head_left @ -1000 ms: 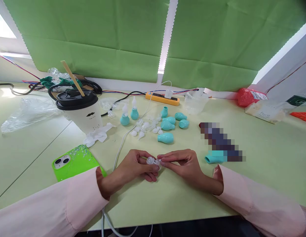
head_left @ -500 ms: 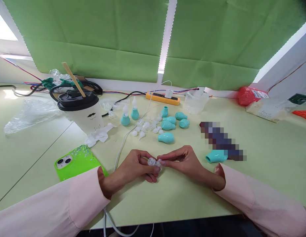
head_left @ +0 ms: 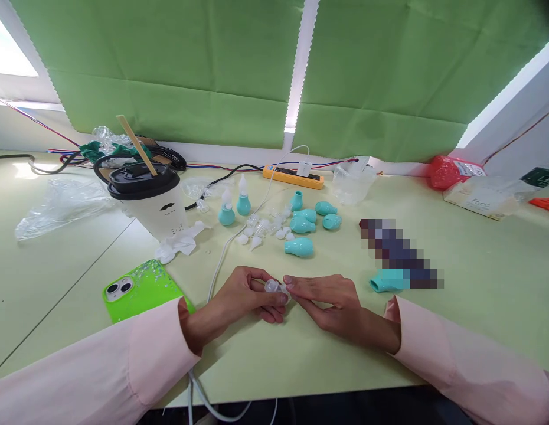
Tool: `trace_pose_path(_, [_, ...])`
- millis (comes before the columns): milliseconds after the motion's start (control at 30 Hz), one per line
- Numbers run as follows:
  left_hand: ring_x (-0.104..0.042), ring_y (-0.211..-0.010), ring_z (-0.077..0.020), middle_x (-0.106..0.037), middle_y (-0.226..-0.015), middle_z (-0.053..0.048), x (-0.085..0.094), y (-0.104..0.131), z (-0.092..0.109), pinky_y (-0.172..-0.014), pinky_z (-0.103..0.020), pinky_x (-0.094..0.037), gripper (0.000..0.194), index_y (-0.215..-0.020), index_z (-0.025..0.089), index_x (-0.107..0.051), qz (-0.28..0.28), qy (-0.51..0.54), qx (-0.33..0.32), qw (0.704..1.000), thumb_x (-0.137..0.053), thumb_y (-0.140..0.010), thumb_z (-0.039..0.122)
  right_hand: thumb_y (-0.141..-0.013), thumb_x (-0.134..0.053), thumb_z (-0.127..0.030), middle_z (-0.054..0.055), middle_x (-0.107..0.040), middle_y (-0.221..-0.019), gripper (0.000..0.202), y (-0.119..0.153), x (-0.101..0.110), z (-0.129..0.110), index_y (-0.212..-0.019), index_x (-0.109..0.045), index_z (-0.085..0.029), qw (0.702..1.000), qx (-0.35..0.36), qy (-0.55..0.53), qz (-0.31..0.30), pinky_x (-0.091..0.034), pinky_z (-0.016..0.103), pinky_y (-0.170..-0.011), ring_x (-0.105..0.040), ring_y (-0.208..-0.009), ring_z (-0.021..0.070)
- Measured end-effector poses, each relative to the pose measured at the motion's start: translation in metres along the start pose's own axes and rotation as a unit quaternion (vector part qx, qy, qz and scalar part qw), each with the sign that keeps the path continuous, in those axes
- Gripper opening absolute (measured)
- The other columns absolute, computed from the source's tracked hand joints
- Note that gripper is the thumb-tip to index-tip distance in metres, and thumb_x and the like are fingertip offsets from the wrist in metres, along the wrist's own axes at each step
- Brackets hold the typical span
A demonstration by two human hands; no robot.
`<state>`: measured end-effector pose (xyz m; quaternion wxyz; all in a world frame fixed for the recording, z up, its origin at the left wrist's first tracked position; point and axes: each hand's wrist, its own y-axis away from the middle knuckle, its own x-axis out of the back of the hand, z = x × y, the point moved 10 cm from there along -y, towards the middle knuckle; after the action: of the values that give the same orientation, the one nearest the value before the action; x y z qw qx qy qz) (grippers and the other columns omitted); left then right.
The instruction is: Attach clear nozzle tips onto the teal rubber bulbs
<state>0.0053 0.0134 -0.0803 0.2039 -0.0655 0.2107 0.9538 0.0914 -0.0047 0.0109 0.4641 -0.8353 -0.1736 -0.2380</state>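
Observation:
Near the front of the table, my left hand (head_left: 252, 295) is closed around a small clear plastic part (head_left: 271, 286), with its round end showing above the fingers. My right hand (head_left: 330, 298) meets it from the right, its fingertips closed together at the part's right end; the exact grip there is partly hidden. Beyond my hands lie several teal rubber bulbs (head_left: 299, 247). Left of these is a pile of clear tubes and white soft tips (head_left: 262, 226). Two teal bulbs with white tips (head_left: 226, 214) stand upright. Another teal bulb (head_left: 383, 281) rests beside my right wrist.
A green phone (head_left: 146, 289) lies by my left forearm, with a lidded paper cup (head_left: 157, 212) and crumpled tissue (head_left: 179, 245) behind it. A white cable (head_left: 219, 265) crosses the table from an orange power strip (head_left: 292, 176). A blurred dark object (head_left: 396, 251) lies right.
My right hand has rolled over, its fingers now straighter and lying across the right end of the clear part. My left hand keeps its hold. The view has shifted slightly.

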Motion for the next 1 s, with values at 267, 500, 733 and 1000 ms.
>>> trace_pose_path(267, [-0.061,-0.053,-0.0141,-0.065,-0.059,-0.004,-0.001,0.001,0.002,-0.056,-0.027,-0.049,0.032,-0.071,0.010,-0.056,0.004,-0.006,0.002,1.000,-0.071,-0.052,0.031,-0.072,-0.056,-0.015,-0.004,-0.064,-0.090,0.026,0.005,-0.001,0.020,-0.092,-0.062,-0.031,0.995,-0.098,-0.011,0.004,-0.056,0.029,-0.066,-0.063,-0.079,0.0181])
trace_pose_path(500, [-0.061,-0.053,-0.0136,-0.065,-0.059,-0.003,0.000,0.002,0.003,-0.055,-0.026,-0.049,0.030,-0.072,0.010,-0.055,0.003,0.001,-0.002,1.000,-0.071,-0.055,0.028,-0.073,-0.052,-0.010,-0.005,-0.061,-0.099,0.042,0.005,-0.005,0.006,-0.110,-0.051,-0.031,1.000,-0.014,0.014,-0.019,-0.054,0.028,-0.075,-0.059,-0.090,0.0162])
trace_pose_path(733, [-0.062,-0.056,-0.0159,-0.065,-0.059,-0.004,0.001,0.004,0.008,-0.057,-0.026,-0.050,0.029,-0.073,0.009,-0.055,0.014,0.011,-0.025,1.000,-0.071,-0.055,0.026,-0.074,-0.049,-0.008,0.000,-0.056,-0.110,0.059,0.008,-0.011,-0.014,-0.126,-0.030,-0.027,0.994,0.059,0.078,-0.055,-0.047,0.029,-0.086,-0.054,-0.100,0.0155])
trace_pose_path(1000, [-0.062,-0.054,-0.0155,-0.065,-0.057,-0.003,0.004,0.006,0.014,-0.057,-0.027,-0.050,0.030,-0.073,0.010,-0.056,0.044,-0.003,-0.047,0.998,-0.072,-0.053,0.026,-0.072,-0.054,-0.018,0.004,-0.062,-0.092,0.025,0.003,-0.003,0.012,-0.097,-0.051,-0.023,0.989,-0.133,-0.053,-0.038,-0.048,0.031,-0.078,-0.058,-0.092,0.0183])
